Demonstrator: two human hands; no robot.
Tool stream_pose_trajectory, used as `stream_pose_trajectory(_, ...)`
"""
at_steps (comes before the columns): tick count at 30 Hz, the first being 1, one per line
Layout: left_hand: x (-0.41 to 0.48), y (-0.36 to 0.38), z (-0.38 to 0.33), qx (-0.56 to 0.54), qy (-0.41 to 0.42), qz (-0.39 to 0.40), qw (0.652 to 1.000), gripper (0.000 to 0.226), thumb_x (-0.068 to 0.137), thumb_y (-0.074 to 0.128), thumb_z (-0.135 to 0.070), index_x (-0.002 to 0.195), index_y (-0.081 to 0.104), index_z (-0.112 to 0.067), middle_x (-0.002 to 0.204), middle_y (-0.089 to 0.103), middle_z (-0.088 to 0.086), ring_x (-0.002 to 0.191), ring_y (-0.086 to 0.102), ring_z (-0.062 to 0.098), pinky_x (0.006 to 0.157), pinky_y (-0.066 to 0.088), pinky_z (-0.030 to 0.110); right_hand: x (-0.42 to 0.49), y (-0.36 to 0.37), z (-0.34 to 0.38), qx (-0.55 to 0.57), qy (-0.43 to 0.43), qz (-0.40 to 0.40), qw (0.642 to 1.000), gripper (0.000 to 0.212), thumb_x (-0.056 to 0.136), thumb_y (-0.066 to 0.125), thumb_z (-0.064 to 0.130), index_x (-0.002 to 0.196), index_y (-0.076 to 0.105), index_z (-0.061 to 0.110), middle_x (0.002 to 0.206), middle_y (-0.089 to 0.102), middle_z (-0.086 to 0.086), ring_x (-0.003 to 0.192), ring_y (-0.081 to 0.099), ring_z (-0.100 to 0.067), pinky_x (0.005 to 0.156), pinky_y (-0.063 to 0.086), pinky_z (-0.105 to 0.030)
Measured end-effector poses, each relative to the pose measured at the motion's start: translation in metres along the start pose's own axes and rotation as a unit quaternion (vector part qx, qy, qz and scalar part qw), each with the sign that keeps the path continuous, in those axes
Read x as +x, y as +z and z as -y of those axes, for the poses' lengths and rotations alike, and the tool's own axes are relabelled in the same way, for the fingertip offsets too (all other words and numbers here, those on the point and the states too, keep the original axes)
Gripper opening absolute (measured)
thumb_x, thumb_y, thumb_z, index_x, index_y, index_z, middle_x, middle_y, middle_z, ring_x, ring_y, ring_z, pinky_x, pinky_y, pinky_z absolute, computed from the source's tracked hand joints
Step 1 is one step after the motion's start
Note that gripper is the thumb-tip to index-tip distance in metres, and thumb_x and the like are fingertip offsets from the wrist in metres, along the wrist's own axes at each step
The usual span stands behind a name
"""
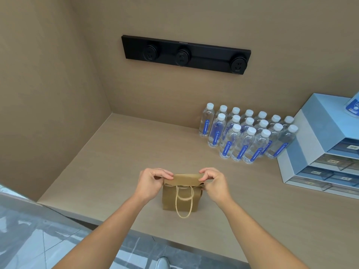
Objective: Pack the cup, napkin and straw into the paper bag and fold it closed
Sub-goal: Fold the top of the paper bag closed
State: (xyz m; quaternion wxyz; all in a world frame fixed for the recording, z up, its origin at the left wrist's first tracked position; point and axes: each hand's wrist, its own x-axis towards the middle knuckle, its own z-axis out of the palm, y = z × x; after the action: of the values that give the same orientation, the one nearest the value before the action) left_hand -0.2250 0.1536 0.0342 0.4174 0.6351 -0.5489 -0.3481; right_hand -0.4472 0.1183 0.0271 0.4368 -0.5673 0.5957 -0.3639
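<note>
A small brown paper bag (181, 199) stands upright on the wooden counter, near its front edge. Its top is folded over into a flat flap, and a twine handle hangs down the front. My left hand (153, 181) pinches the left end of the folded top. My right hand (213, 183) pinches the right end. Cup, napkin and straw are not visible; the bag's inside is hidden.
Several water bottles (246, 133) stand in rows at the back right. A blue and white drawer unit (326, 146) sits at the far right. A black socket strip (184, 54) is on the back wall. The counter (116, 162) ends just in front of the bag.
</note>
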Motion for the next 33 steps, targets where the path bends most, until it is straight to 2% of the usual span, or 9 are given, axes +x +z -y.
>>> stream_pose_trajectory(2, -0.002, 0.001, 0.001, 0.000, -0.008, -0.003, 1.000, 0.048, 0.079, 0.055, 0.024, 0.065, 0.080, -0.015, 0.091, 0.077, -0.002, 0.085, 0.069, -0.005, 0.083, 0.051, 0.013, 0.000, 0.002, -0.003, 0.018, 0.010, -0.007, 1.000, 0.052, 0.070, 0.045, -0.031, 0.047, 0.053, 0.015, 0.104, 0.059, -0.011, 0.087, 0.060, -0.032, 0.067, 0.056, -0.051)
stream_pose_trajectory(7, -0.004, -0.002, 0.006, 0.034, -0.008, 0.003, 0.999, 0.042, 0.085, 0.054, 0.017, 0.074, 0.082, -0.013, 0.104, 0.077, 0.001, 0.102, 0.068, 0.011, 0.094, 0.050, 0.018, -0.003, 0.006, -0.009, 0.035, 0.034, 0.007, 0.999, 0.048, 0.077, 0.049, -0.028, 0.051, 0.058, 0.011, 0.118, 0.059, -0.013, 0.068, 0.058, -0.027, 0.056, 0.051, -0.033)
stream_pose_trajectory(10, -0.003, -0.004, 0.003, 0.062, -0.002, 0.010, 0.998, 0.045, 0.085, 0.050, 0.011, 0.076, 0.082, -0.018, 0.102, 0.077, -0.006, 0.104, 0.066, 0.006, 0.092, 0.048, 0.016, -0.003, 0.006, -0.007, 0.039, 0.044, 0.012, 0.998, 0.037, 0.082, 0.051, -0.023, 0.062, 0.067, 0.004, 0.120, 0.059, -0.009, 0.068, 0.062, -0.031, 0.062, 0.058, -0.041)
stream_pose_trajectory(14, 0.000, -0.001, -0.003, 0.060, -0.009, 0.039, 0.997, 0.023, 0.080, 0.066, -0.006, 0.084, 0.079, -0.024, 0.100, 0.075, -0.011, 0.103, 0.066, 0.004, 0.090, 0.052, 0.018, -0.001, 0.000, 0.002, -0.005, 0.042, 0.026, 0.999, 0.036, 0.082, 0.049, -0.018, 0.072, 0.073, 0.007, 0.119, 0.063, -0.006, 0.064, 0.064, -0.022, 0.052, 0.052, -0.016)
stream_pose_trajectory(17, 0.003, 0.003, -0.001, 0.095, -0.007, 0.073, 0.993, 0.029, 0.070, 0.086, -0.024, 0.095, 0.073, -0.022, 0.102, 0.072, -0.007, 0.094, 0.069, 0.012, 0.089, 0.055, 0.026, 0.001, -0.003, 0.007, -0.055, 0.035, 0.022, 0.998, 0.029, 0.084, 0.054, -0.005, 0.085, 0.078, 0.011, 0.107, 0.069, -0.001, 0.075, 0.066, -0.023, 0.070, 0.058, -0.028)
stream_pose_trajectory(20, 0.008, 0.005, 0.001, 0.121, -0.012, 0.074, 0.990, 0.041, 0.070, 0.087, -0.027, 0.107, 0.070, -0.024, 0.105, 0.072, -0.008, 0.096, 0.068, 0.014, 0.092, 0.054, 0.029, 0.001, -0.001, 0.011, -0.139, 0.010, 0.058, 0.989, 0.035, 0.079, 0.071, 0.013, 0.111, 0.073, 0.026, 0.083, 0.065, 0.007, 0.069, 0.059, -0.011, 0.069, 0.046, -0.011)
stream_pose_trajectory(22, 0.011, 0.008, 0.005, 0.166, 0.002, 0.088, 0.982, 0.042, 0.074, 0.084, -0.030, 0.114, 0.071, -0.024, 0.112, 0.072, -0.004, 0.104, 0.064, 0.016, 0.094, 0.048, 0.025, 0.002, 0.004, 0.012, -0.181, -0.002, 0.092, 0.979, 0.051, 0.073, 0.081, 0.017, 0.123, 0.067, 0.021, 0.098, 0.064, 0.002, 0.074, 0.056, -0.008, 0.075, 0.043, -0.010)
stream_pose_trajectory(25, 0.013, 0.013, 0.007, 0.219, 0.022, 0.109, 0.969, 0.040, 0.078, 0.080, -0.033, 0.116, 0.072, -0.025, 0.114, 0.071, -0.003, 0.112, 0.058, 0.016, 0.092, 0.037, 0.017, 0.003, 0.013, 0.013, -0.241, -0.018, 0.118, 0.963, 0.049, 0.071, 0.083, 0.023, 0.118, 0.070, 0.018, 0.113, 0.067, -0.003, 0.101, 0.061, -0.019, 0.094, 0.046, -0.024)
stream_pose_trajectory(33, 0.016, 0.023, 0.000, 0.197, 0.051, 0.113, 0.973, 0.017, 0.085, 0.074, -0.031, 0.100, 0.080, -0.027, 0.102, 0.078, -0.006, 0.100, 0.067, 0.012, 0.092, 0.047, 0.022, 0.008, 0.023, 0.021, -0.383, -0.122, 0.121, 0.907, 0.018, 0.089, 0.061, 0.039, 0.097, 0.077, 0.034, 0.097, 0.072, 0.007, 0.096, 0.055, -0.023, 0.091, 0.041, -0.034)
